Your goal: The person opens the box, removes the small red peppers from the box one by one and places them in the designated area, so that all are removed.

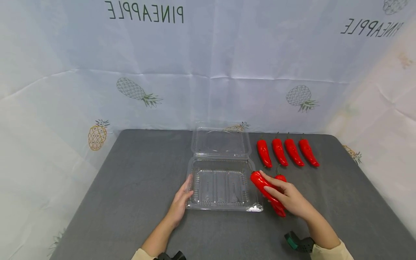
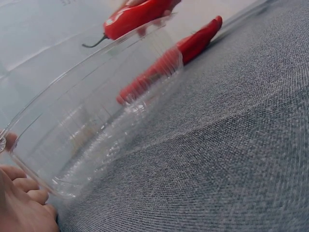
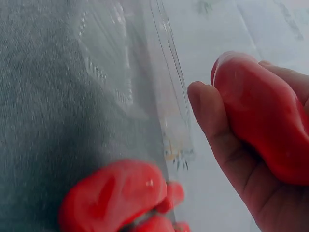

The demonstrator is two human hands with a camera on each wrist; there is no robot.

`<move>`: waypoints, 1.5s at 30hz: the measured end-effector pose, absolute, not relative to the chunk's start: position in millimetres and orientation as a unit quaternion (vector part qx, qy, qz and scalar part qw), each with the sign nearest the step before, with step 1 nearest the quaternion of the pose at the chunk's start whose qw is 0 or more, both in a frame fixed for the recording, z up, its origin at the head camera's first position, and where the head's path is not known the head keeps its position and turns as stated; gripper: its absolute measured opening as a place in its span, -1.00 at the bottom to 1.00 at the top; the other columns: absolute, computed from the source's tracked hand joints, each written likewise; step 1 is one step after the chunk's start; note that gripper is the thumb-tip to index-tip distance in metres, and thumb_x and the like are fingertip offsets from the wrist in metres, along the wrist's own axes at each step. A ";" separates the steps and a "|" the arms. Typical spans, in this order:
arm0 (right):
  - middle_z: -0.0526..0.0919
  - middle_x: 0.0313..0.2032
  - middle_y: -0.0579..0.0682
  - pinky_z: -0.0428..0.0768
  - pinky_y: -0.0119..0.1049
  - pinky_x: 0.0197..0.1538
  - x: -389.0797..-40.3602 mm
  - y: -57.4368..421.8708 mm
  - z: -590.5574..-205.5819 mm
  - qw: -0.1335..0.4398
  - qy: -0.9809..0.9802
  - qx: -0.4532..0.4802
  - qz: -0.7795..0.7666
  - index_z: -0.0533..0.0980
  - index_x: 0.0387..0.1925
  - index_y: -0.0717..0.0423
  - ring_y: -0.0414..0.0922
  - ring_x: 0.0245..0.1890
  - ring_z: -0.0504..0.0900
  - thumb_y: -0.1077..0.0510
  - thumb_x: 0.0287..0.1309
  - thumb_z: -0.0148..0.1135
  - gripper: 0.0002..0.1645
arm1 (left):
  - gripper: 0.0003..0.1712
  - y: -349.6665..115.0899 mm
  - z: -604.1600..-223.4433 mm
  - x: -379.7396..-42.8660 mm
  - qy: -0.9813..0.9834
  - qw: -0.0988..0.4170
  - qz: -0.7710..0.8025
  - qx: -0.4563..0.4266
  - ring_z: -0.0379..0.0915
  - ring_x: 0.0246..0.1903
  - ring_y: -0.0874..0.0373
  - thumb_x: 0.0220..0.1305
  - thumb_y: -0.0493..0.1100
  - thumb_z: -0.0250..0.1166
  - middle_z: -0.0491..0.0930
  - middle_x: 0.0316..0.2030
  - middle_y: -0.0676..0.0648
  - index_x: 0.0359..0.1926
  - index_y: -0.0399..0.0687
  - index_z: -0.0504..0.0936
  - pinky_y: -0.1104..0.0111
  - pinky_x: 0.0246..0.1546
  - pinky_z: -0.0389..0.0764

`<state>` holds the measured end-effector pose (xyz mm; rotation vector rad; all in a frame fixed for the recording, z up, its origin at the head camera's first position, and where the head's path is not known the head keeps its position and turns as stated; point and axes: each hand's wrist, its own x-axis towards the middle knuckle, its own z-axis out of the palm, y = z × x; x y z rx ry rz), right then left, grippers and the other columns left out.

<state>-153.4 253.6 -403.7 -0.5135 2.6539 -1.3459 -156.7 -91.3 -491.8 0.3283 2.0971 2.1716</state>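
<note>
My right hand (image 1: 294, 199) grips a glossy red chili pepper (image 1: 261, 183), thumb on the near side and fingers on the far side. In the left wrist view this pepper (image 2: 137, 19) is up at rim height, its dark stem pointing left. Below the hand, partly hidden by it, lie more red peppers (image 1: 280, 209) on the table. A clear plastic clamshell container (image 1: 221, 186) sits left of them, its lid (image 1: 221, 141) folded back, nothing in its tray. At the container's left rim, my left hand (image 1: 178, 205) holds the edge between thumb and fingers.
Several red peppers (image 1: 294, 152) stand in a row at the back right of the grey table (image 1: 146, 173), stems facing away. Behind the table hangs a white pineapple-print cloth (image 1: 208, 54). The raised lid reaches to the table's back edge.
</note>
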 end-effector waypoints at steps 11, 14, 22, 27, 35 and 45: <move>0.27 0.30 0.27 0.41 -0.74 -0.15 -149.1 290.0 -407.0 -0.009 0.896 -0.048 -0.442 0.13 0.39 0.00 -0.73 -0.04 0.27 0.02 0.32 -0.01 -0.35 | -0.28 -91.5 -495.5 -156.3 0.688 0.033 0.713 0.133 -0.33 0.44 -0.06 0.36 -0.09 -0.11 -0.13 0.44 -0.28 0.41 -0.35 -0.08 0.64 0.28 -0.05; 0.20 0.34 0.23 0.35 -0.79 -0.14 -148.3 302.3 -410.9 -0.006 0.900 -0.007 -0.436 0.08 0.40 -0.03 -0.78 -0.05 0.21 -0.06 0.33 -0.04 -0.33 | -0.29 -90.6 -493.0 -157.3 0.690 0.055 0.714 0.105 -0.38 0.42 -0.17 0.35 -0.16 -0.12 -0.15 0.43 -0.31 0.40 -0.39 -0.09 0.78 0.17 -0.04; 0.37 0.09 -0.09 0.65 -0.36 -0.25 -153.4 333.5 -429.5 0.045 0.862 0.061 -0.501 0.00 0.42 0.01 -0.29 -0.34 0.68 -0.11 0.31 -0.05 -0.25 | -0.34 -90.8 -488.9 -156.8 0.687 0.064 0.717 0.098 -0.40 0.43 -0.14 0.35 -0.26 -0.17 -0.18 0.44 -0.29 0.41 -0.39 -0.11 0.84 0.11 -0.03; 0.41 0.03 -0.30 0.60 -0.46 -0.23 -157.1 351.1 -440.9 0.073 0.863 0.079 -0.493 -0.02 0.41 0.02 -0.31 -0.33 0.68 -0.15 0.30 -0.06 -0.22 | -0.33 -90.9 -490.0 -156.7 0.688 0.059 0.716 0.105 -0.41 0.42 -0.19 0.35 -0.25 -0.15 -0.18 0.43 -0.33 0.40 -0.43 -0.11 0.84 0.10 -0.04; 0.09 0.35 0.40 0.39 0.10 0.12 -157.8 357.5 -452.4 0.095 0.899 0.067 -0.423 -0.06 0.41 0.05 0.31 0.25 0.12 -0.18 0.32 -0.11 -0.21 | -0.32 -90.3 -491.9 -157.3 0.689 0.064 0.715 0.101 -0.38 0.43 -0.13 0.35 -0.25 -0.16 -0.17 0.44 -0.30 0.40 -0.41 -0.12 0.84 0.11 -0.04; 0.04 0.36 0.41 0.11 0.34 0.21 -160.4 353.8 -457.2 0.109 0.899 0.088 -0.414 -0.06 0.42 0.02 0.38 0.31 0.02 -0.24 0.28 -0.10 -0.17 | -0.33 -90.8 -490.4 -156.3 0.690 0.063 0.714 0.100 -0.39 0.42 -0.17 0.34 -0.25 -0.14 -0.16 0.43 -0.32 0.40 -0.42 -0.10 0.83 0.10 -0.03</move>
